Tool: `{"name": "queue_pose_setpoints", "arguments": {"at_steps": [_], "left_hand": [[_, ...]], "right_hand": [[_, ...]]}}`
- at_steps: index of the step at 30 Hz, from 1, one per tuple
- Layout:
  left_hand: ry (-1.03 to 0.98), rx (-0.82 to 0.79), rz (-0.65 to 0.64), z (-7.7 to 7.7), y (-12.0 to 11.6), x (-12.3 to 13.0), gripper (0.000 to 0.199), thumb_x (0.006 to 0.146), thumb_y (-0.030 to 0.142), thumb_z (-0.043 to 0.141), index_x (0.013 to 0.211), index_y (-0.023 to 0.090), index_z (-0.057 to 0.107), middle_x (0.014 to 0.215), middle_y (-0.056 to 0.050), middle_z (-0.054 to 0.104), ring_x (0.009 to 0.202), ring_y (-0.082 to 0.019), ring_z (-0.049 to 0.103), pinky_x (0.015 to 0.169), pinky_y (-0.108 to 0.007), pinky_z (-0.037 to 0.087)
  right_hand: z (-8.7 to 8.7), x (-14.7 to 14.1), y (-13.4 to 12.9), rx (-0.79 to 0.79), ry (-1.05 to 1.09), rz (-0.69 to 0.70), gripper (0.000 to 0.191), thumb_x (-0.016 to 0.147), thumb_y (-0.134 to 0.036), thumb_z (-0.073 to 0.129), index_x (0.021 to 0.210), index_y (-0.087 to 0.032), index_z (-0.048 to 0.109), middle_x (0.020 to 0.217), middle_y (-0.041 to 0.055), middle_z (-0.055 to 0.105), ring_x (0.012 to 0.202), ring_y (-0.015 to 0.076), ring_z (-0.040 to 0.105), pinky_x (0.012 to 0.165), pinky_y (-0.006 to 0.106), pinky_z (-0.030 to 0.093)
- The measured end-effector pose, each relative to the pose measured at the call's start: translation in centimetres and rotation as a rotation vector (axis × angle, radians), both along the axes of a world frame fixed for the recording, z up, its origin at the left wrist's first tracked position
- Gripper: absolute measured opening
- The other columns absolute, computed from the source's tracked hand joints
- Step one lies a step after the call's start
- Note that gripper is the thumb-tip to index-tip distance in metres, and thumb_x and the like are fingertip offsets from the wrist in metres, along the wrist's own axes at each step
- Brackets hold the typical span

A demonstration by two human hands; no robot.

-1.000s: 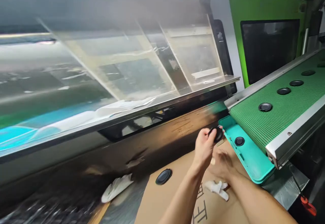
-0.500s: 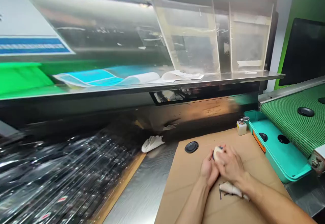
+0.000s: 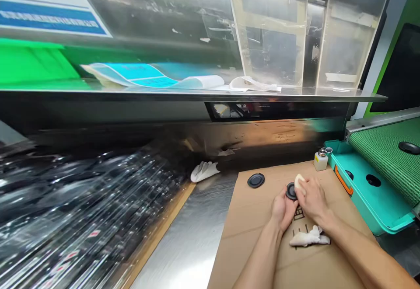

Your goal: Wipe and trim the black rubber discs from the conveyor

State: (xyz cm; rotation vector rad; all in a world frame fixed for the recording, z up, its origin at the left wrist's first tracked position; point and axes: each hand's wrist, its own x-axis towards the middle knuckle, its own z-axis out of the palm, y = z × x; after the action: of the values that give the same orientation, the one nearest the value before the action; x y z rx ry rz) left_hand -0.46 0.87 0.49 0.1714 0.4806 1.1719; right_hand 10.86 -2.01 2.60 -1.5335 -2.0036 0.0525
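Observation:
Over the brown cardboard (image 3: 249,236), my left hand (image 3: 284,208) holds a small round black part (image 3: 291,191), its fingers around the lower edge. My right hand (image 3: 313,197) pinches a pale cream pad (image 3: 299,184) at the right side of that part. A second black disc (image 3: 256,180) lies on the cardboard, left of and beyond my hands. Below my right hand rests a crumpled white cloth (image 3: 308,238), beside dark printed marks.
A small white bottle (image 3: 320,160) stands at the cardboard's far right corner. Right of it are a teal tray (image 3: 377,206) with black parts and a green conveyor belt (image 3: 387,149). A white glove (image 3: 204,171) and clear-wrapped items (image 3: 82,210) lie left. A metal shelf (image 3: 295,95) spans above.
The view has shifted, so the work surface sits further right. The cream pad has moved off the black part's face towards its upper right side, and more of the black part shows.

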Motion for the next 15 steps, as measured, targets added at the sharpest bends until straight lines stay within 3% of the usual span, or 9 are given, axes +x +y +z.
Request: {"name": "queue_pose_setpoints", "arguments": {"at_steps": [3, 5, 7, 9, 12, 15], "left_hand": [[0.007, 0.005, -0.024, 0.0, -0.1, 0.0, 0.034, 0.099, 0.026, 0.041, 0.11, 0.01, 0.069, 0.11, -0.015, 0.073, 0.107, -0.023, 0.069, 0.099, -0.037, 0.053], [0.029, 0.023, -0.007, -0.1, -0.2, 0.0, 0.033, 0.098, 0.025, 0.043, 0.111, 0.01, 0.069, 0.111, -0.015, 0.072, 0.107, -0.023, 0.069, 0.099, -0.037, 0.053], [0.043, 0.032, -0.008, -0.1, -0.2, 0.0, 0.033, 0.098, 0.025, 0.044, 0.112, 0.01, 0.069, 0.114, -0.015, 0.072, 0.108, -0.024, 0.068, 0.099, -0.037, 0.054], [0.046, 0.021, -0.005, -0.2, -0.1, -0.1, 0.034, 0.099, 0.026, 0.042, 0.113, 0.01, 0.068, 0.116, -0.015, 0.071, 0.109, -0.025, 0.068, 0.097, -0.038, 0.055], [0.056, 0.006, 0.051, -0.3, 0.1, 0.0, 0.033, 0.1, 0.025, 0.039, 0.114, 0.013, 0.067, 0.115, -0.014, 0.072, 0.108, -0.024, 0.069, 0.094, -0.041, 0.057], [0.07, 0.041, 0.05, -0.4, 0.2, 0.3, 0.032, 0.099, 0.024, 0.042, 0.118, 0.014, 0.067, 0.114, -0.013, 0.072, 0.107, -0.023, 0.069, 0.095, -0.04, 0.056]], "right_hand": [[0.1, -0.1, -0.5, 0.021, -0.038, 0.118, 0.024, 0.094, -0.033, 0.052, 0.11, -0.026, 0.068, 0.104, 0.0087, 0.059, 0.098, 0.0238, 0.05, 0.082, 0.033, 0.043], [0.1, -0.2, -0.6, -0.006, -0.014, 0.026, 0.021, 0.093, -0.03, 0.053, 0.105, -0.024, 0.069, 0.099, 0.009, 0.059, 0.093, 0.0231, 0.051, 0.08, 0.032, 0.044], [0.1, 0.2, -0.3, 0.014, -0.036, 0.098, 0.024, 0.092, -0.033, 0.055, 0.112, -0.026, 0.068, 0.105, 0.0088, 0.059, 0.096, 0.0235, 0.051, 0.083, 0.033, 0.044], [0.0, 0.9, 0.6, 0.031, -0.022, 0.085, 0.024, 0.092, -0.032, 0.055, 0.111, -0.025, 0.068, 0.104, 0.0088, 0.059, 0.096, 0.0236, 0.052, 0.084, 0.034, 0.045], [0.1, 2.4, 2.1, 0.113, 0.111, -0.077, 0.028, 0.092, -0.03, 0.056, 0.116, -0.021, 0.065, 0.106, 0.0106, 0.057, 0.103, 0.0261, 0.052, 0.093, 0.04, 0.045], [-0.1, 2.7, 2.1, 0.14, 0.259, -0.011, 0.043, 0.088, -0.03, 0.061, 0.129, -0.022, 0.055, 0.114, 0.0098, 0.053, 0.108, 0.0249, 0.054, 0.097, 0.04, 0.047]]}}
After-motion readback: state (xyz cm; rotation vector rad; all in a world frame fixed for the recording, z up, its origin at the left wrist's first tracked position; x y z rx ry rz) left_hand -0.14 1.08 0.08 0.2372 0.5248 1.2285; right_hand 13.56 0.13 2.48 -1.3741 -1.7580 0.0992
